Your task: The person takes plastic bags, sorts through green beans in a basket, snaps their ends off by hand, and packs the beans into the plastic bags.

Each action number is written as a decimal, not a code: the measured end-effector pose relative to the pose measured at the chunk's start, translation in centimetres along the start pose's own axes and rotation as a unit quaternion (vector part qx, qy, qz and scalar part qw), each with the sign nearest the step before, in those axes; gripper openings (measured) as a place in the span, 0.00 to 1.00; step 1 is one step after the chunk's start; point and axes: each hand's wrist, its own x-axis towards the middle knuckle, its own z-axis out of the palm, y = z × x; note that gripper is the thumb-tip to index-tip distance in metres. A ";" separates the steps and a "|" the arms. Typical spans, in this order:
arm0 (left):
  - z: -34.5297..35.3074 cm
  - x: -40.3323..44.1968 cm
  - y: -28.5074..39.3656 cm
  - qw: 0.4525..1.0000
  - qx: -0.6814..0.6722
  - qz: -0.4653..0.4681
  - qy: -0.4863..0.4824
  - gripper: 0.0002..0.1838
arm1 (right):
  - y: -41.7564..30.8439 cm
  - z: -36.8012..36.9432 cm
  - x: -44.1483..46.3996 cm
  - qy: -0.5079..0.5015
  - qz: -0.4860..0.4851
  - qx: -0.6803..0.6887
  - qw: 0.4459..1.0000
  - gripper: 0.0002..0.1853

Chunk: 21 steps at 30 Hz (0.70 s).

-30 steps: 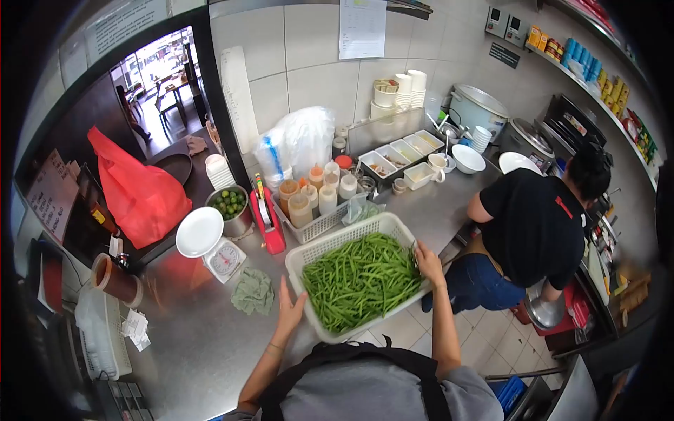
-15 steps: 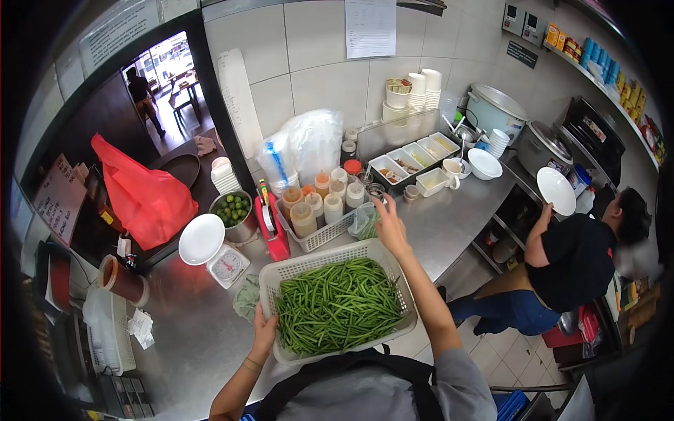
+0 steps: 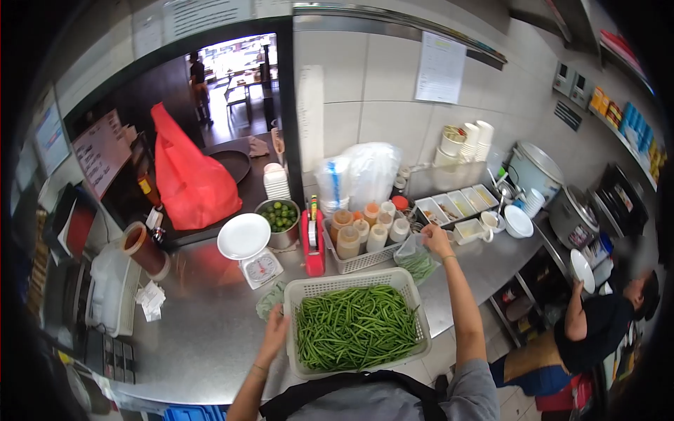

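Observation:
A white plastic basket [image 3: 421, 309] full of green beans [image 3: 357, 326] sits in front of me at the counter's near edge. My right hand [image 3: 437, 242] is beyond its far right corner, fingers closed on the top of a clear plastic bag of green beans [image 3: 417, 264]. Just left of the basket, my left hand [image 3: 274, 330] has its fingers drawn together at the lower edge of a crumpled plastic bag with pale green contents [image 3: 269, 302]. Its fingertips are partly hidden.
Beyond the basket are a crate of squeeze bottles [image 3: 358, 263], a red tape dispenser [image 3: 313, 242], a scale [image 3: 261, 269] and a pot of green citrus [image 3: 282, 219]. Topping trays [image 3: 456, 205] stand right. A co-worker [image 3: 597, 323] holds a white plate [image 3: 582, 271].
My right hand has closed on the bag of beans and drawn it slightly away from the bottle crate. My left hand has left the basket's rim for the crumpled bag. The view has shifted.

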 end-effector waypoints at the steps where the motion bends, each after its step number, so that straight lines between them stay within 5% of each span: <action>1: -2.0 2.3 -1.9 0.998 0.027 0.027 0.040 0.36 | -0.4 -0.1 1.1 0.015 -0.031 -0.041 0.999 0.11; 4: -5.7 8.3 -3.0 0.949 0.173 0.153 0.214 0.47 | -5.2 0.3 4.6 0.046 -0.127 -0.086 0.987 0.17; 6: -5.9 10.1 0.7 0.932 0.237 0.136 0.238 0.54 | -11.4 0.5 6.4 0.044 -0.176 -0.019 0.983 0.21; 9: -6.4 14.1 0.3 0.933 0.182 0.196 0.242 0.59 | -17.8 2.9 9.1 0.073 -0.315 -0.009 0.946 0.26; 13: -8.1 19.2 -2.7 0.942 0.086 0.246 0.210 0.59 | -20.8 6.3 15.2 0.078 -0.385 -0.091 0.915 0.31; 16: -8.6 18.1 -1.9 0.952 0.129 0.181 0.209 0.59 | -21.7 8.0 18.1 0.075 -0.368 -0.177 0.910 0.32; 21: -7.8 17.3 -1.5 0.952 0.163 0.189 0.177 0.56 | -23.7 8.1 19.6 -0.012 -0.313 -0.246 0.917 0.17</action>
